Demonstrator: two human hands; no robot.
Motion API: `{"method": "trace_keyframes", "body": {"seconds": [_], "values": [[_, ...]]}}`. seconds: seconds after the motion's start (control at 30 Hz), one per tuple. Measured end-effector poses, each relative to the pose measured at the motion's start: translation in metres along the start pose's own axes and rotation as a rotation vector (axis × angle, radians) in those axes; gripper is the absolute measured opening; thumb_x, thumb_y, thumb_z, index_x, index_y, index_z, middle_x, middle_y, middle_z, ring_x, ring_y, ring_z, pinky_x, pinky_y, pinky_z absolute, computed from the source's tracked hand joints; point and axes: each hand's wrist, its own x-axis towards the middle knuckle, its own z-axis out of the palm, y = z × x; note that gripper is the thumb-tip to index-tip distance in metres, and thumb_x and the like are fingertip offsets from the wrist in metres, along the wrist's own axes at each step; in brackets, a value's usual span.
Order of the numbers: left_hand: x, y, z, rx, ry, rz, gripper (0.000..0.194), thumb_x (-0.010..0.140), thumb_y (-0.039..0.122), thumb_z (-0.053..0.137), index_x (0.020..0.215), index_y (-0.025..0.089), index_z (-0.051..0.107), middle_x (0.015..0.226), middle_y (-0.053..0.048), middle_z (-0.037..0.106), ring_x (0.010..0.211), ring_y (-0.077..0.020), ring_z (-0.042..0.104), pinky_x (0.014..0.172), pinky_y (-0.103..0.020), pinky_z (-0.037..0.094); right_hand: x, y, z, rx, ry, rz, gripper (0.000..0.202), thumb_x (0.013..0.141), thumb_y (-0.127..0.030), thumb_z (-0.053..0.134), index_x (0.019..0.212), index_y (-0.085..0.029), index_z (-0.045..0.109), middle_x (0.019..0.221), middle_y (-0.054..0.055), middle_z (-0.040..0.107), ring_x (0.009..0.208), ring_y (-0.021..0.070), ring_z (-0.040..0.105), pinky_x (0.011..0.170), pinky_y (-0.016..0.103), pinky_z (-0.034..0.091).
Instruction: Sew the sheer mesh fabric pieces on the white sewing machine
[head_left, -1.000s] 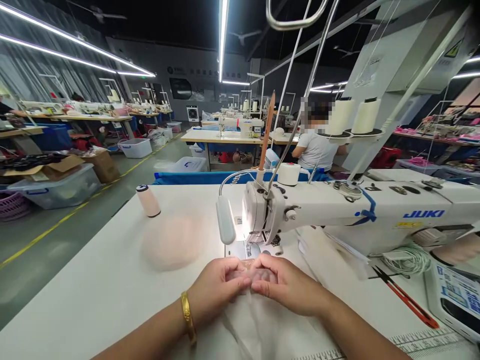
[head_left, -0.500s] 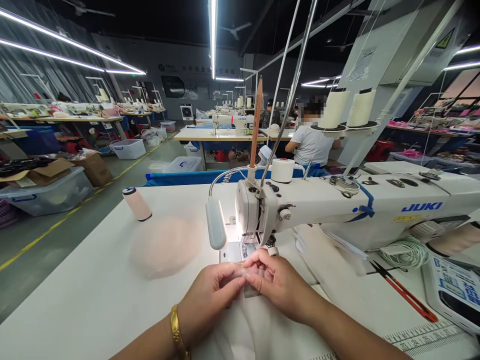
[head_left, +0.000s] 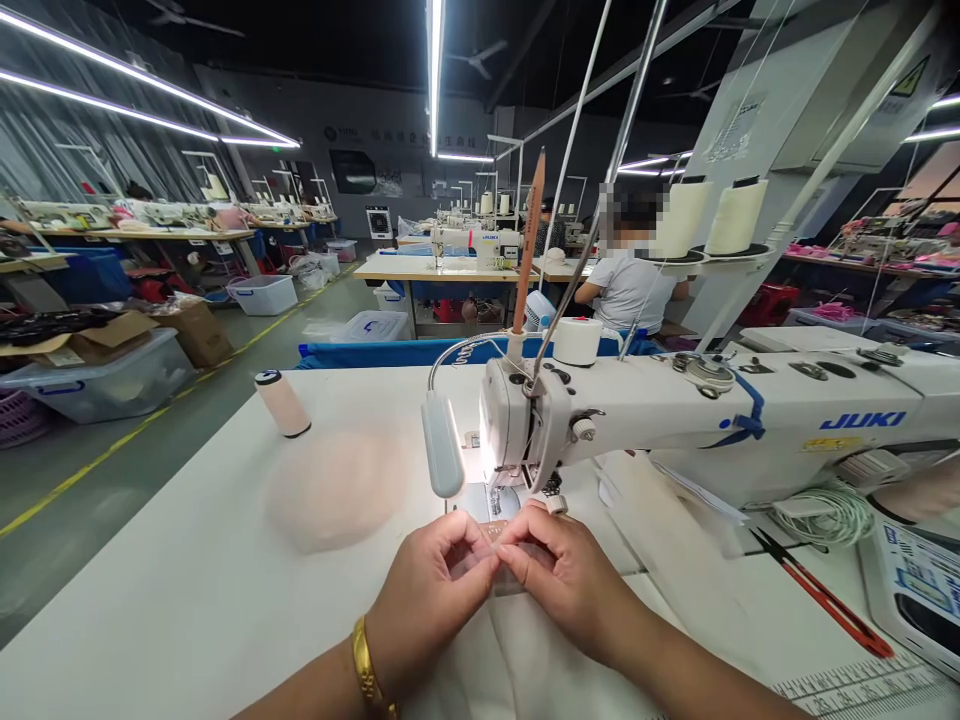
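Note:
My left hand, with a gold bracelet at the wrist, and my right hand meet just in front of the needle area of a white sewing machine. Thumbs and fingers of both are closed in a pinch on thin, pale, see-through fabric. Their fingertips almost touch. More pale cloth seems to hang below, towards me. Part of the fabric is hidden behind the fingers. The metal plate under the needle shows just beyond the hands.
Left on the white table lie a blurred beige piece of material and a pink thread spool. A grey lamp hangs beside the machine head. Red-handled snips and coiled cord lie right. A co-worker sits ahead.
The view has shifted slightly, so the scene sits a little further right. My fingers have curled more, and the fingertips now pinch the fabric closer together.

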Motion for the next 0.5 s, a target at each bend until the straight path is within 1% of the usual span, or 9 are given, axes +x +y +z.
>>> {"method": "trace_keyframes", "body": {"seconds": [0.07, 0.13, 0.23, 0.37, 0.5], "values": [[-0.0004, 0.0009, 0.0012, -0.002, 0.024, -0.013, 0.029, 0.076, 0.045, 0.068, 0.071, 0.021, 0.053, 0.068, 0.0, 0.057, 0.066, -0.0167, 0.05, 0.059, -0.026, 0.04, -0.0014, 0.0016, 0.0017, -0.021, 0.018, -0.018, 0.017, 0.098, -0.031, 0.057, 0.085, -0.023, 0.066, 0.08, 0.0, 0.066, 0.077, 0.0188, 0.059, 0.074, 0.031, 0.043], [-0.0005, 0.0022, 0.0022, -0.007, 0.039, -0.033, 0.028, 0.074, 0.045, 0.069, 0.074, 0.022, 0.054, 0.063, 0.003, 0.05, 0.062, -0.0148, 0.045, 0.056, -0.025, 0.035, -0.0029, 0.0022, 0.0027, -0.036, 0.026, -0.03, 0.017, 0.098, -0.031, 0.058, 0.085, -0.024, 0.066, 0.08, 0.0, 0.066, 0.077, 0.0191, 0.059, 0.073, 0.031, 0.042], [-0.0001, 0.0032, 0.0033, -0.028, 0.021, -0.037, 0.027, 0.074, 0.044, 0.069, 0.075, 0.021, 0.055, 0.061, 0.006, 0.044, 0.06, -0.0129, 0.04, 0.055, -0.024, 0.032, -0.0042, 0.0017, 0.0028, -0.049, 0.029, -0.043, 0.017, 0.099, -0.031, 0.058, 0.085, -0.024, 0.065, 0.08, 0.0, 0.066, 0.076, 0.019, 0.059, 0.072, 0.031, 0.042], [0.0008, 0.0006, 0.0039, -0.099, -0.008, -0.035, 0.029, 0.076, 0.045, 0.071, 0.075, 0.021, 0.055, 0.062, 0.005, 0.046, 0.06, -0.0127, 0.041, 0.055, -0.023, 0.034, -0.004, 0.0012, 0.0022, -0.067, 0.033, -0.046, 0.016, 0.098, -0.032, 0.057, 0.084, -0.024, 0.063, 0.081, -0.001, 0.066, 0.075, 0.0186, 0.058, 0.07, 0.031, 0.04], [0.0017, -0.0039, 0.0033, -0.139, -0.013, -0.029, 0.03, 0.077, 0.045, 0.072, 0.075, 0.021, 0.055, 0.063, 0.005, 0.048, 0.06, -0.0127, 0.043, 0.054, -0.023, 0.036, -0.0035, 0.0024, 0.0027, -0.079, 0.033, -0.027, 0.017, 0.098, -0.033, 0.056, 0.085, -0.024, 0.062, 0.08, -0.001, 0.064, 0.075, 0.0184, 0.056, 0.07, 0.031, 0.038]]}}
